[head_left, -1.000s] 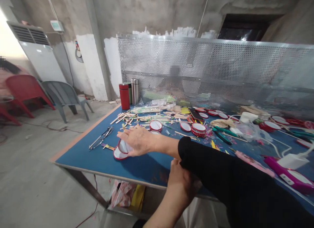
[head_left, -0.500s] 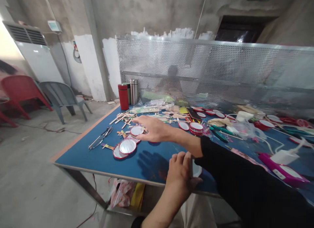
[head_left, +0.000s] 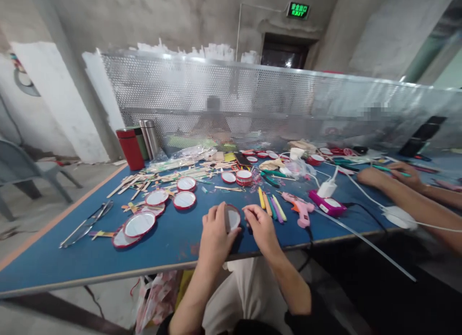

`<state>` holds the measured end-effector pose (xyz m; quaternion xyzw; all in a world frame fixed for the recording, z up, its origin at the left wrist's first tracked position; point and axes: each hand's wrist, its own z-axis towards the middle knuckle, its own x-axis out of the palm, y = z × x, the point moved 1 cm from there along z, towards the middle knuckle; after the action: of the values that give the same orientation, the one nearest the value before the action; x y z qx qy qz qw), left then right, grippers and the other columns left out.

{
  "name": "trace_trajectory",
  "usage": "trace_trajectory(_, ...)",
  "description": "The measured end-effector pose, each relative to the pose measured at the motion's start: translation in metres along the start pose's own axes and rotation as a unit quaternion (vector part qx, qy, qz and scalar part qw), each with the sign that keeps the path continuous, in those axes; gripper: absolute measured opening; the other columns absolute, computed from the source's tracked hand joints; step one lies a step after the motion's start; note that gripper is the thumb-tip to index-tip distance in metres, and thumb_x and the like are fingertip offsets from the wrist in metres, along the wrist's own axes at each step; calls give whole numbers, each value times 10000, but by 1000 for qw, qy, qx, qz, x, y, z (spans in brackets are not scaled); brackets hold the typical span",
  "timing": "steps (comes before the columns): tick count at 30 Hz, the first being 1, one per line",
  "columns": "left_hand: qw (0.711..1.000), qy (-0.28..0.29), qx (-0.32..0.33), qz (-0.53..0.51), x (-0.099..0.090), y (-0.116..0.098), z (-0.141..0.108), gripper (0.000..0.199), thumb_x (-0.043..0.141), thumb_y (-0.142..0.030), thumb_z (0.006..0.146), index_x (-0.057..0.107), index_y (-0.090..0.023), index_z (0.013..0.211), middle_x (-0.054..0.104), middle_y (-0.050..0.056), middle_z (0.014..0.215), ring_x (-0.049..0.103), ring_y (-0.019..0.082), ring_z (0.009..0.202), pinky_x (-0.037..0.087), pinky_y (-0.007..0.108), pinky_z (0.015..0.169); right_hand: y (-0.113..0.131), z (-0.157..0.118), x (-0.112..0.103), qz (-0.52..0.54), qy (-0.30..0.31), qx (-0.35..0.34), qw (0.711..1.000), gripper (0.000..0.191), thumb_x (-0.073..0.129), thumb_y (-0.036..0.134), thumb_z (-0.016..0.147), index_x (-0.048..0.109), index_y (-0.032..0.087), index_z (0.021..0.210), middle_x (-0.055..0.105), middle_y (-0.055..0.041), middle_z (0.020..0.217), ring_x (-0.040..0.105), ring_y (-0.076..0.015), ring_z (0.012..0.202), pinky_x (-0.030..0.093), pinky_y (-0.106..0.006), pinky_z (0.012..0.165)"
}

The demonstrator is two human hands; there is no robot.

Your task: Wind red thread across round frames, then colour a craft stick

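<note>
My left hand [head_left: 215,236] is closed around the edge of a small round mirror [head_left: 233,218], tilted up at the table's front edge. Just right of it, my right hand [head_left: 263,231] has thumb and fingertips pinched together; what they hold, if anything, is too small to make out. Left of my hands lie more red-rimmed round mirrors [head_left: 184,199], one pair overlapping [head_left: 140,224] near a small crossed-stick piece [head_left: 103,234]. To the right are several coloured sticks [head_left: 273,207] and a pink glue gun [head_left: 301,209].
Glasses [head_left: 86,224] lie at the table's left, with loose wooden sticks [head_left: 135,183] behind. A red flask [head_left: 130,149] stands at the back left. Right of the glue gun are a purple power strip [head_left: 327,203], white cables and another person's arms [head_left: 407,193]. A perforated metal screen [head_left: 245,109] borders the back.
My right hand has drawn back from above the mirrors on the left to beside my left hand. The view has turned right, bringing in the glue gun and another person's arms.
</note>
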<state>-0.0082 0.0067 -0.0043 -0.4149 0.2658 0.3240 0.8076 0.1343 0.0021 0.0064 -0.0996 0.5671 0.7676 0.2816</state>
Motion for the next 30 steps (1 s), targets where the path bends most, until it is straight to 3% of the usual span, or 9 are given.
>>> trace_trajectory(2,1000,8,-9,19,-1,0,5,648,711,-249,710,418,-159,1281,541,130,1203,528,300,1120,452,434,892,-7,0,0,5,5,13,1000,310,304,351,934,563,183,959,657,-78,795,642,-207,651,532,-318,602)
trace_trajectory(4,999,29,9,29,-4,2,9,632,717,-254,704,438,-170,1265,559,121,1200,533,296,1135,447,426,905,-9,3,0,10,15,11,1000,318,316,331,931,573,162,1011,673,-89,853,655,-197,675,537,-311,637)
trace_trajectory(8,995,88,51,20,-9,7,11,631,733,-276,692,462,-191,1255,578,106,1211,544,283,1128,436,429,919,-7,7,3,18,42,-20,999,271,446,281,883,626,171,1053,689,-98,1062,645,-210,972,489,-325,878)
trace_trajectory(10,993,102,66,5,-9,9,9,656,738,-281,691,453,-201,1275,576,105,1220,539,280,1133,426,435,931,-8,7,4,21,51,-32,998,258,476,270,869,658,183,1029,696,-87,1077,624,-216,1033,460,-334,921)
trace_trajectory(17,993,103,37,-43,-5,13,6,919,842,-329,561,397,-191,1353,561,141,1228,511,328,1133,416,469,939,-15,6,7,56,61,-32,996,247,518,242,832,693,185,997,736,-53,942,673,-192,826,521,-286,725)
trace_trajectory(20,991,92,30,-89,-7,14,5,1031,869,-350,501,354,-217,1385,541,131,1243,500,323,1136,420,466,946,-17,7,7,63,47,-25,997,264,503,246,841,696,171,1004,737,-67,939,675,-198,808,527,-296,713)
trace_trajectory(23,989,74,18,-128,-8,16,6,889,830,-344,567,415,-223,1343,536,119,1236,506,297,1123,427,454,952,-17,8,8,50,36,-29,998,247,520,223,829,715,180,973,732,-74,971,663,-217,890,502,-328,811)
trace_trajectory(27,986,45,-11,-160,-7,22,8,396,571,-305,824,549,-183,1201,611,97,1051,582,220,949,472,393,884,-16,8,8,23,36,-44,998,244,529,203,828,732,197,962,724,-74,988,650,-221,940,473,-333,860)
trace_trajectory(30,983,27,-28,-179,-7,24,9,323,470,-305,871,594,-162,1133,626,79,949,600,179,802,500,337,793,-12,7,7,5,47,-57,997,256,519,206,847,728,201,996,720,-69,985,652,-203,932,482,-301,838)
